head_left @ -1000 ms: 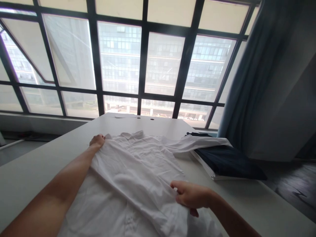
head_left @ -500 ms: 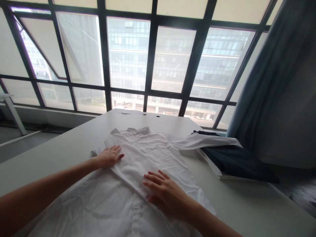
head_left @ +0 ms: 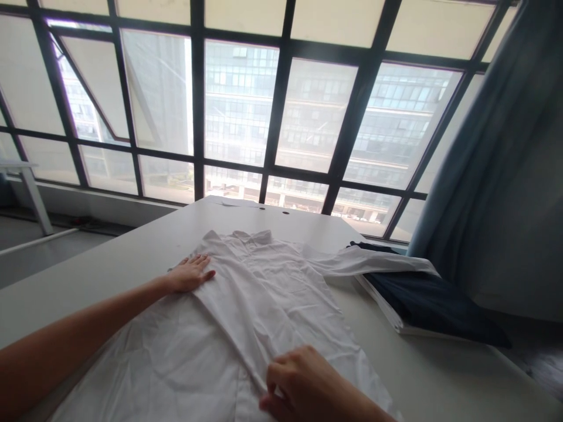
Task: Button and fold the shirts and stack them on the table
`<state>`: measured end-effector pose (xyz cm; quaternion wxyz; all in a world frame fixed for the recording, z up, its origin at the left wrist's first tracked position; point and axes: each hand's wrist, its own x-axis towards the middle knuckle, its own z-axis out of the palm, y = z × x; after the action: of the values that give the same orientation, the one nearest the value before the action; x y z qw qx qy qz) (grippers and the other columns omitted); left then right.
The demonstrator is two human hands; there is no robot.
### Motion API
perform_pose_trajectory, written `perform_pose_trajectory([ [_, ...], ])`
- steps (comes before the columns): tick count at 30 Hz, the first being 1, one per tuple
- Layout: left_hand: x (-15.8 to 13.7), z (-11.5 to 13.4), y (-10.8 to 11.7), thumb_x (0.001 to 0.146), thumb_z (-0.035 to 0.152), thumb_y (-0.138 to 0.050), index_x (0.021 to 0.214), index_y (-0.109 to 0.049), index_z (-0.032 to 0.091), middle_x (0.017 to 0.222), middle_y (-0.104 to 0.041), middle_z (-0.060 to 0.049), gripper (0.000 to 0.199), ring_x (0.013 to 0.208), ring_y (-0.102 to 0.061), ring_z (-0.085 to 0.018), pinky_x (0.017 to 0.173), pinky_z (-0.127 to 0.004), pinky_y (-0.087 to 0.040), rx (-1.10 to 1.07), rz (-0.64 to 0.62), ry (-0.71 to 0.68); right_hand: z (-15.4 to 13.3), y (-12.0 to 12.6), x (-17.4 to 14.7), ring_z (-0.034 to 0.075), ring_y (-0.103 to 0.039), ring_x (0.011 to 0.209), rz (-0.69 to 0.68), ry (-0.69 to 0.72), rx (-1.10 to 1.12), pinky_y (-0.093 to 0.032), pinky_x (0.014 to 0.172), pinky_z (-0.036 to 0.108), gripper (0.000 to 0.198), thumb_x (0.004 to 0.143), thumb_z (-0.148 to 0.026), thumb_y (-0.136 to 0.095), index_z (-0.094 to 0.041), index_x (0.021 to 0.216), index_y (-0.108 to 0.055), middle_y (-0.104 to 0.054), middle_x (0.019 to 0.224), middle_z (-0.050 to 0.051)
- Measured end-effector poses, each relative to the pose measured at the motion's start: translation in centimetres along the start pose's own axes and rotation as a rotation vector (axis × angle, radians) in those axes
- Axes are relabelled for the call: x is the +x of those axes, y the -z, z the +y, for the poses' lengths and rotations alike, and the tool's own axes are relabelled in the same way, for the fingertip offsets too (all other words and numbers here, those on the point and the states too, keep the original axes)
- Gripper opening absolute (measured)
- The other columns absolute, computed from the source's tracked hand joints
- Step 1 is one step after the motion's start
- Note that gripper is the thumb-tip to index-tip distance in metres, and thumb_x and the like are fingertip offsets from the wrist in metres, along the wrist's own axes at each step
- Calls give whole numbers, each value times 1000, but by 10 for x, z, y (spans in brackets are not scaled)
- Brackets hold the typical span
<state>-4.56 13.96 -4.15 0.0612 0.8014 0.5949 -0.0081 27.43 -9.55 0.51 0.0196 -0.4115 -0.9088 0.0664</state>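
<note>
A white button-up shirt lies front up, its collar toward the far end. One sleeve is laid diagonally across its front; the other stretches out to the right. My left hand rests flat on the shirt's left edge below the shoulder, fingers spread. Lower down, my right hand is closed, with curled fingers and thumb at the lower part of the folded-over sleeve. The fingertips are partly hidden, but they seem to pinch the cloth.
The white table runs toward a large black-framed window. Right of the shirt lies a stack of dark folded cloth over white layers, with the outstretched sleeve across it. A blue-grey curtain hangs at the right.
My right hand has moved down toward me along the shirt, and its spread fingers have curled closed. My left hand stays flat near the shoulder. The view has shifted slightly.
</note>
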Motion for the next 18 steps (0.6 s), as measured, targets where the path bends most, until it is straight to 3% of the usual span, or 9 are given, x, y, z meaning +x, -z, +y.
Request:
perform_pose_trajectory([
  [3, 9, 6, 4, 96, 64, -25, 154, -34, 16, 161, -24, -14, 76, 149, -21, -33, 117, -55, -18, -11, 32, -16, 1, -1, 5, 22, -67, 77, 72, -14, 36, -49, 74, 32, 43, 93, -55, -52, -18, 79, -69, -72, 80, 7],
  [5, 20, 14, 5, 96, 66, -24, 153, -37, 20, 161, -26, -14, 74, 149, -21, -34, 115, -59, -19, -15, 64, -56, 4, -3, 10, 27, -65, 105, 196, 10, 52, -46, 95, 40, 44, 96, -52, -47, -16, 106, -70, -72, 110, 14],
  [8, 42, 22, 5, 96, 67, -21, 154, -33, 23, 162, -21, -12, 74, 150, -15, -36, 114, -64, -17, -18, 60, -55, 14, -9, 12, 28, -35, 143, 172, 76, 128, -24, 119, 47, 65, 97, -54, -44, -16, 150, -40, -44, 152, 15],
  [10, 59, 19, 6, 96, 65, -19, 156, -28, 22, 163, -16, -12, 74, 150, -12, -36, 113, -67, -14, -16, 39, 27, 23, -15, 11, 27, -21, 150, 80, 60, 175, -15, 122, 48, 73, 98, -56, -41, -18, 157, -24, -27, 161, 12],
  [13, 84, 3, 8, 97, 63, -17, 158, -20, 20, 164, -8, -9, 75, 152, -6, -32, 115, -66, -11, -13, 19, 113, 34, -25, 8, 31, -10, 151, 8, 9, 212, -12, 122, 53, 80, 94, -62, -44, -23, 159, -17, -11, 163, 11],
  [18, 120, -17, 9, 96, 63, -21, 158, -22, 19, 164, -9, -9, 76, 152, -7, -27, 118, -57, -12, -15, 36, 51, 43, -37, 15, 36, -1, 150, -52, -9, 219, -9, 119, 61, 92, 87, -73, -46, -25, 159, -15, -1, 162, 15],
])
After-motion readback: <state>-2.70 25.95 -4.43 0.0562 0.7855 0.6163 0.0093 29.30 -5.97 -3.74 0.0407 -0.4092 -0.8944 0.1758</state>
